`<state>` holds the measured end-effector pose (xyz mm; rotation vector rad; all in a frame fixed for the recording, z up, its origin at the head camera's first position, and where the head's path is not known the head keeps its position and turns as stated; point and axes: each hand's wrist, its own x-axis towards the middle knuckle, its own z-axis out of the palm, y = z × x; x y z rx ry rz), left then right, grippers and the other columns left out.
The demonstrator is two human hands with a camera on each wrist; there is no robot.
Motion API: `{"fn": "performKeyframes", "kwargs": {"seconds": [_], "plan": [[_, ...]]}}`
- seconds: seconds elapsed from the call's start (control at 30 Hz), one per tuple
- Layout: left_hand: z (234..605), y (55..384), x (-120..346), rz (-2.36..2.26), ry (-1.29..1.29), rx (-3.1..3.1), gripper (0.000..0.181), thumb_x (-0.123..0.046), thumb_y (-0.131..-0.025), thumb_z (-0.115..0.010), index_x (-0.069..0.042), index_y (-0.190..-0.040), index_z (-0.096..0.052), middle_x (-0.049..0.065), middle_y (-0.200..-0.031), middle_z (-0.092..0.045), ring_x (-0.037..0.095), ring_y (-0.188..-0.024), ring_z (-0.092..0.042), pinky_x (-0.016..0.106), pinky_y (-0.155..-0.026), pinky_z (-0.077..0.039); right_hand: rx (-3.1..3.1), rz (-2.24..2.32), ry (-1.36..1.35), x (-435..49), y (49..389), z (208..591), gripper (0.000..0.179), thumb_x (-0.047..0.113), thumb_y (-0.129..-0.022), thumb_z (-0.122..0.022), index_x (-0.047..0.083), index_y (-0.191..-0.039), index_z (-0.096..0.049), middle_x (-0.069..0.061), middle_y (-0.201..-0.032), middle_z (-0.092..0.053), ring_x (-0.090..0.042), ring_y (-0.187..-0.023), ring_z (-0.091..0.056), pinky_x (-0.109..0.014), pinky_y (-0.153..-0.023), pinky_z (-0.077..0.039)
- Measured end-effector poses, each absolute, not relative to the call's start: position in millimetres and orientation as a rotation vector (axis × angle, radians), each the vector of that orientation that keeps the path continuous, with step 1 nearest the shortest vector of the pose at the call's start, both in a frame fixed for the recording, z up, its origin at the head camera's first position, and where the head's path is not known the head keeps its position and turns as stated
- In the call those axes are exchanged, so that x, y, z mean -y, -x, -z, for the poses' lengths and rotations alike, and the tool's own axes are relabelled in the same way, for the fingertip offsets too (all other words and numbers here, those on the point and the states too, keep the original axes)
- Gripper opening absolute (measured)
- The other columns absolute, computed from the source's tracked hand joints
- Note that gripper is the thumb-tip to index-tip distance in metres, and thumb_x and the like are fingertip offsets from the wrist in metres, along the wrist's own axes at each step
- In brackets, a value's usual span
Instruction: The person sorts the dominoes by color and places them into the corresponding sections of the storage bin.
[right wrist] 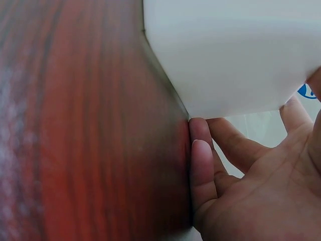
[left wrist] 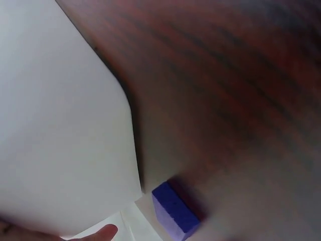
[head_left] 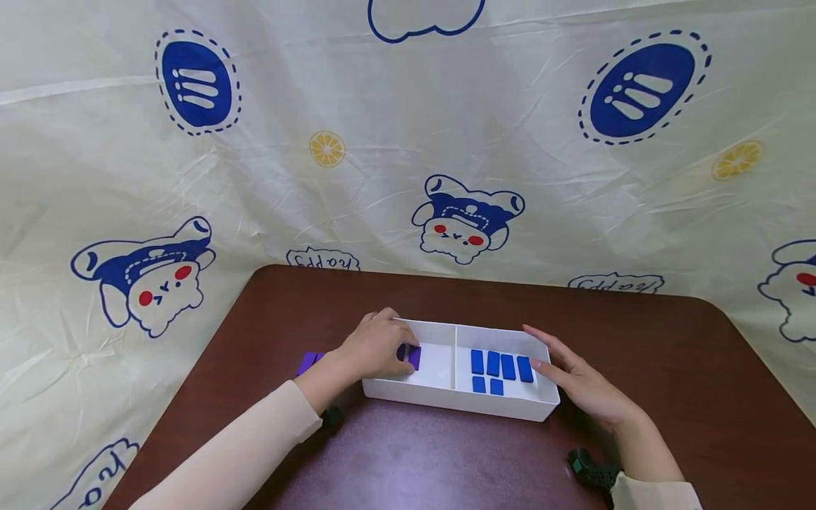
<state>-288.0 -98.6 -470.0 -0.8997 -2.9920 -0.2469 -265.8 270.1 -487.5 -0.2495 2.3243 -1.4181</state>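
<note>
A white two-compartment tray (head_left: 455,405) lies across the table. My left hand (head_left: 380,347) reaches over its left end, thumb and fingers bent around a purple block (head_left: 415,358) in the left compartment. Part of that block is hidden by the fingers. At the tray's right end, my right hand (head_left: 589,386) holds the end wall, thumb over the rim and fingers outside. The right wrist view shows the lower fingers (right wrist: 202,163) low beside the tray, close to the tabletop. Several blue blocks (head_left: 493,364) lie flat in the right compartment, four longer ones behind shorter ones.
Purple blocks (head_left: 307,363) lie on the brown table (head_left: 446,460) left of the tray, partly behind the left forearm. One purple block (left wrist: 173,212) shows close to the tray in the left wrist view. A printed cloth (head_left: 382,198) hangs behind the table.
</note>
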Motion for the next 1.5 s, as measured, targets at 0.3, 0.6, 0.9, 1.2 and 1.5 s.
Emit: {"fn": "performKeyframes", "kwargs": {"seconds": [0.3,0.6,0.9,1.2,1.5], "plan": [[468.7,285.6,97.0,0.34,0.879,3.003,0.039,-0.039,-0.077,-0.078,-0.025,-0.113,-0.073,-0.012,-0.118,-0.068,0.017,-0.119,-0.047,0.045,-0.099,-0.04,-2.312,1.437,0.242,-270.5,264.5,488.5,0.061,0.045,-0.097,-0.052,0.049,-0.149,-0.022,-0.008,-0.163,-0.006,-0.046,-0.146,-0.004,-0.079,-0.1,-0.012],[470.5,283.3,95.9,0.394,0.87,2.99,0.039,-0.038,-0.076,-0.079,-0.026,-0.113,-0.073,-0.013,-0.116,-0.069,0.014,-0.114,-0.048,0.04,-0.092,-0.044,-2.33,1.42,0.238,-271.7,265.0,488.9,0.061,0.046,-0.096,-0.053,0.05,-0.148,-0.023,-0.008,-0.164,-0.007,-0.046,-0.146,-0.004,-0.079,-0.1,-0.013],[472.8,283.6,94.6,0.391,0.847,2.992,0.041,-0.04,-0.075,-0.08,-0.028,-0.113,-0.073,-0.015,-0.113,-0.069,0.013,-0.112,-0.047,0.037,-0.086,-0.045,-2.329,1.422,0.242,-272.5,264.4,488.6,0.06,0.044,-0.097,-0.052,0.049,-0.149,-0.022,-0.009,-0.164,-0.006,-0.047,-0.146,-0.004,-0.079,-0.1,-0.013],[472.9,277.8,94.9,0.415,0.841,2.991,0.042,-0.041,-0.074,-0.08,-0.029,-0.114,-0.072,-0.015,-0.115,-0.069,0.013,-0.112,-0.047,0.037,-0.085,-0.045,-2.314,1.432,0.263,-272.2,262.6,488.4,0.06,0.044,-0.097,-0.052,0.049,-0.149,-0.023,-0.007,-0.164,-0.007,-0.046,-0.147,-0.003,-0.079,-0.1,-0.013],[472.4,281.3,95.2,0.411,0.86,2.989,0.043,-0.041,-0.075,-0.079,-0.029,-0.115,-0.072,-0.015,-0.114,-0.069,0.013,-0.112,-0.047,0.037,-0.086,-0.044,-2.324,1.433,0.268,-271.9,262.0,486.1,0.06,0.044,-0.097,-0.052,0.048,-0.149,-0.023,-0.008,-0.163,-0.007,-0.045,-0.147,-0.004,-0.079,-0.1,-0.012]]}}
